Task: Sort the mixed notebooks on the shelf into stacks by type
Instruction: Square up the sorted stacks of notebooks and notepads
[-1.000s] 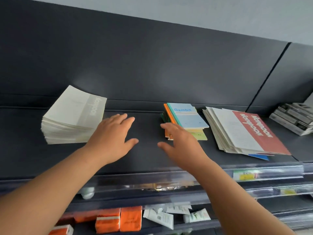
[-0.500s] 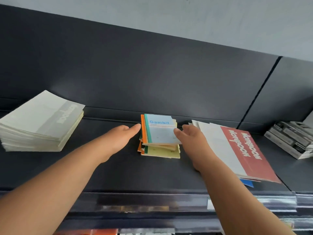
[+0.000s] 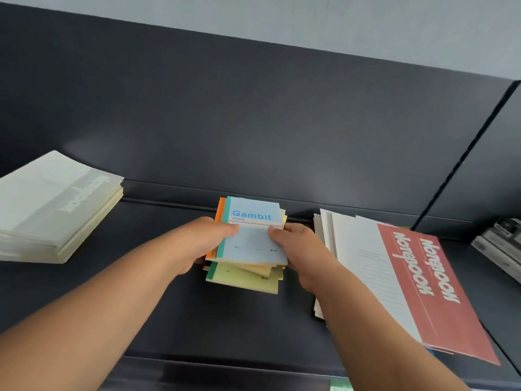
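— Head view. Whereabouts of the Gambit notebooks (image 3: 255, 214)?
— Mid-shelf (image 3: 174, 311), between cream stack (image 3: 56, 207) and red-covered stack (image 3: 423, 280).
— Held?
— Upper ones gripped at both sides, by left hand (image 3: 201, 244) and right hand (image 3: 300, 249), thumbs on the blue cover.

On the dark metal shelf (image 3: 158, 277), the small blue-topped Gambit notebook stack (image 3: 253, 213) lies mid-frame, between the cream paper stack (image 3: 56, 204) left and red-covered notebooks (image 3: 423, 283) right.
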